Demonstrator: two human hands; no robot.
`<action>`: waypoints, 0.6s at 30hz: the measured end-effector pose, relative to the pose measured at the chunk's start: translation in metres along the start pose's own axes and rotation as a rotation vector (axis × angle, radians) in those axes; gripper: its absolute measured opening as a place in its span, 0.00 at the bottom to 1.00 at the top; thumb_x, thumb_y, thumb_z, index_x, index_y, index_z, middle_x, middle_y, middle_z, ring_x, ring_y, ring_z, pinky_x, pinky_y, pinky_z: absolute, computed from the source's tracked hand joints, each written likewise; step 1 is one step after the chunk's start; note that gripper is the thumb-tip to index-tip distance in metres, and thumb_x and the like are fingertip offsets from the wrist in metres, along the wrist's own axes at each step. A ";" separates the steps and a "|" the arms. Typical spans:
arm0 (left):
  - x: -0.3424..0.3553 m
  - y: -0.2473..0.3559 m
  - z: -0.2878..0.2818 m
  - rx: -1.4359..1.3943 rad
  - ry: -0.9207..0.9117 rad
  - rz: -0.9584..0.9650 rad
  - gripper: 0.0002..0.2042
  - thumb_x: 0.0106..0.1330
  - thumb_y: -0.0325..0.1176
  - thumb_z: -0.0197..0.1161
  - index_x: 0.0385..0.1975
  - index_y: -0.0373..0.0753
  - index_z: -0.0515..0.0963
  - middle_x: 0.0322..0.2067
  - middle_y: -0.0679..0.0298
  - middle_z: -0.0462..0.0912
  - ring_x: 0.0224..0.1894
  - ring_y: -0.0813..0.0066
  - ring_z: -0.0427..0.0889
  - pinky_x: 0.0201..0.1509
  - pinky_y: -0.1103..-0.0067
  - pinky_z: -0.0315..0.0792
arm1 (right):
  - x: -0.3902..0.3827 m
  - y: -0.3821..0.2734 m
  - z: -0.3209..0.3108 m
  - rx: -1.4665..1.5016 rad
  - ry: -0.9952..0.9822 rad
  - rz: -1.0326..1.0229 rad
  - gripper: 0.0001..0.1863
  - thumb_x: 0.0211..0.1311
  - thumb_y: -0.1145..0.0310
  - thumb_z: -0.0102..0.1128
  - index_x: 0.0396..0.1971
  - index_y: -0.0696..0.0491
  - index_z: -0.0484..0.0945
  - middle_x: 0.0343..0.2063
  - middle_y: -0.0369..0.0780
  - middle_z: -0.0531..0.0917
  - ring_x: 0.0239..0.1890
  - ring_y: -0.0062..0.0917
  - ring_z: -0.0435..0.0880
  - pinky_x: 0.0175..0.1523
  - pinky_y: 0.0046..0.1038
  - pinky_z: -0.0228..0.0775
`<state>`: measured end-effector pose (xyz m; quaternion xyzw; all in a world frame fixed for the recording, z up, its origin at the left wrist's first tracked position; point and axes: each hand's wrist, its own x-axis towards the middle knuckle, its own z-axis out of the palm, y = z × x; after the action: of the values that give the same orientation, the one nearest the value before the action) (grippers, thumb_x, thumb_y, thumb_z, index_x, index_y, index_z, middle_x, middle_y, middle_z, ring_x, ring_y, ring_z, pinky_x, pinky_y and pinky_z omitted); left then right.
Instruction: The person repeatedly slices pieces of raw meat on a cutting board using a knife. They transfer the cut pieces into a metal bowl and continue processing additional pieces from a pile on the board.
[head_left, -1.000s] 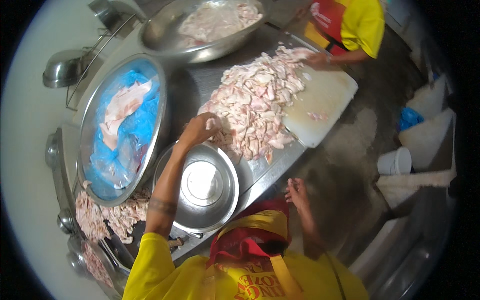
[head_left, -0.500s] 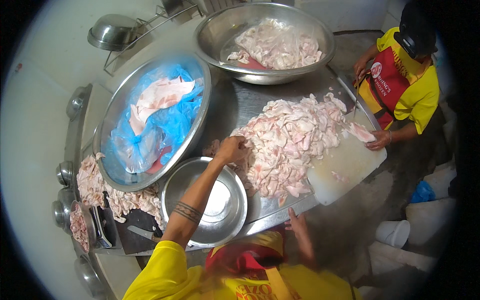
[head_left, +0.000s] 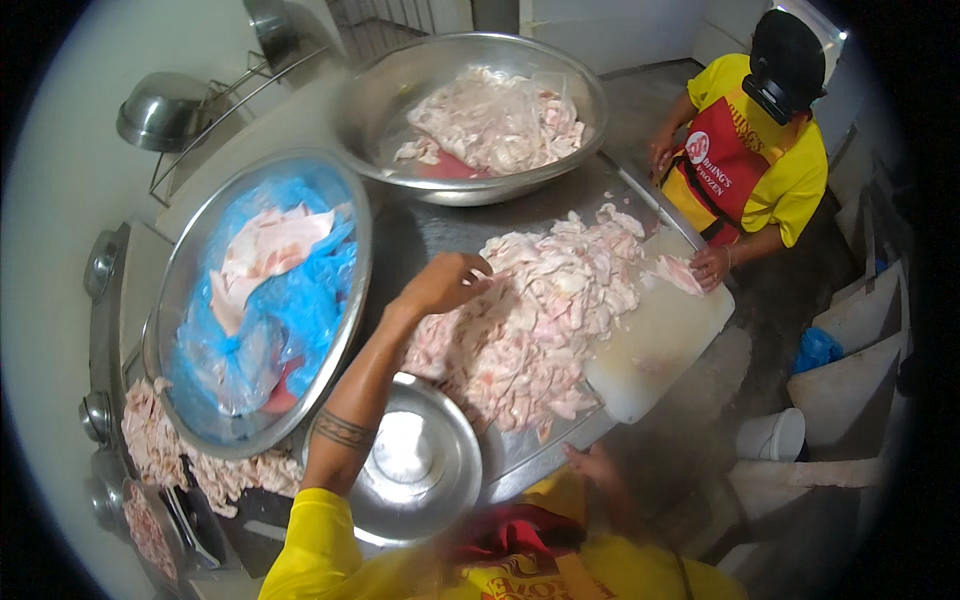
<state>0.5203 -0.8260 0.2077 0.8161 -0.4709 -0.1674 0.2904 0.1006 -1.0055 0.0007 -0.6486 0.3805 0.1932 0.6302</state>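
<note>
- Left hand (head_left: 447,283) reaches forward with its fingers curled onto the near edge of the heap of pale pink raw meat pieces (head_left: 545,320), pinching at a piece there.
- Right hand (head_left: 592,466) hangs low at the counter (head_left: 440,230) edge, below the heap; it is blurred, and whether it grips anything cannot be told.
- Just under the left forearm sits a small steel bowl (head_left: 415,462) with something white in it.
- Right of the left hand, past the heap, a white cutting board (head_left: 660,350) juts over the counter edge, meat lying on its far end.
- Left of the left hand stands a wide steel basin (head_left: 262,300) lined with blue plastic and holding a slab of pale meat.
- Beyond the left hand, a large steel basin (head_left: 470,115) holds more meat in clear plastic.
- Across the counter a co-worker in a yellow shirt and red apron rests a hand (head_left: 708,266) on the board's far end.
- Near the right hand, lower down, stands a white cup (head_left: 772,436).
</note>
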 end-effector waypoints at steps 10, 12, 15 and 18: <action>0.217 -0.038 -0.045 -0.295 0.240 -0.130 0.12 0.76 0.27 0.56 0.51 0.28 0.80 0.43 0.59 0.87 0.48 0.74 0.84 0.55 0.77 0.77 | 0.071 0.015 -0.082 -0.371 -0.021 -0.010 0.37 0.56 0.40 0.72 0.54 0.57 0.80 0.52 0.48 0.83 0.54 0.36 0.81 0.61 0.39 0.71; 0.298 -0.061 -0.039 -0.375 0.235 -0.104 0.13 0.76 0.27 0.55 0.52 0.27 0.80 0.45 0.56 0.86 0.50 0.72 0.85 0.56 0.76 0.77 | 0.083 0.004 -0.092 -0.361 -0.022 0.000 0.37 0.56 0.40 0.72 0.54 0.57 0.80 0.52 0.48 0.83 0.55 0.36 0.81 0.62 0.39 0.71; 0.427 -0.104 -0.020 -0.328 0.234 -0.091 0.14 0.74 0.27 0.55 0.53 0.26 0.80 0.48 0.53 0.86 0.51 0.69 0.85 0.57 0.73 0.78 | 0.096 -0.012 -0.106 -0.346 -0.034 0.013 0.38 0.56 0.39 0.72 0.54 0.57 0.80 0.52 0.48 0.83 0.55 0.36 0.81 0.62 0.39 0.71; 0.545 -0.161 -0.006 0.559 0.012 -0.022 0.18 0.65 0.29 0.58 0.54 0.34 0.81 0.46 0.50 0.87 0.48 0.63 0.87 0.53 0.69 0.80 | 0.106 -0.022 -0.118 -0.338 -0.054 0.038 0.38 0.55 0.39 0.72 0.54 0.57 0.80 0.52 0.48 0.83 0.55 0.37 0.81 0.62 0.39 0.70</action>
<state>0.9045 -1.2339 0.1113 0.8706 -0.4881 -0.0293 0.0547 0.1575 -1.1479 -0.0465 -0.7328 0.3376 0.2836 0.5184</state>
